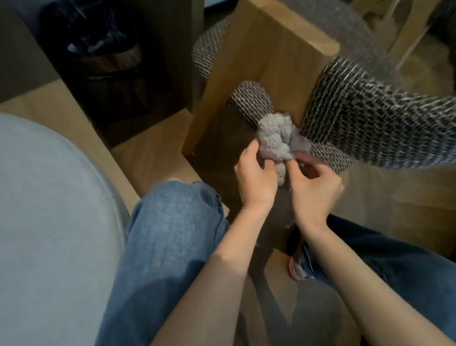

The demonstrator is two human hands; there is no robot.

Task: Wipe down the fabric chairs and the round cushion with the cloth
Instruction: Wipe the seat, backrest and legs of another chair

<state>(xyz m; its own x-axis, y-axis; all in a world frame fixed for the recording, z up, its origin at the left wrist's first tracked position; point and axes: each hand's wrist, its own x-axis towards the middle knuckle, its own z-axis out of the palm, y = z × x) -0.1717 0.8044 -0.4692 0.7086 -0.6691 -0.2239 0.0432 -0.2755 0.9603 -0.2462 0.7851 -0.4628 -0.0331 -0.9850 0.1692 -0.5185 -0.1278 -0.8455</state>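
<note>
Only the head view here, so I'm using the wooden panel (273, 61) of the near chair as my reference for everything.

The cloth (277, 138) is a scrunched-up grey fluffy wad sitting right at the panel's lower edge, pressed up against the woven fabric (373, 129) of the chair where it meets the wood. That black-and-white weave runs off to the right of the panel, and a smaller bit of it pokes out on the panel's left side, just above the cloth.

Both hands are on the cloth. The left hand (253, 178) sits just below the panel with its fingers curled into the wad's left side. The right hand (315, 188), next to it and a bit lower, pinches a hanging bit of the cloth between thumb and fingertips.

The round cushion (26, 226), pale blue-grey, is well off to the left of the panel and nothing is touching it. A second fabric chair (324, 8) sits behind the panel, partly hidden by it. A bin (103, 58) with a black liner stands up and to the left of the panel, in the dark. Below the panel you get the person's jeans (165, 232), knees on either side of the arms, plus a pinkish shoe (296, 268) on the wood floor (426, 206).
</note>
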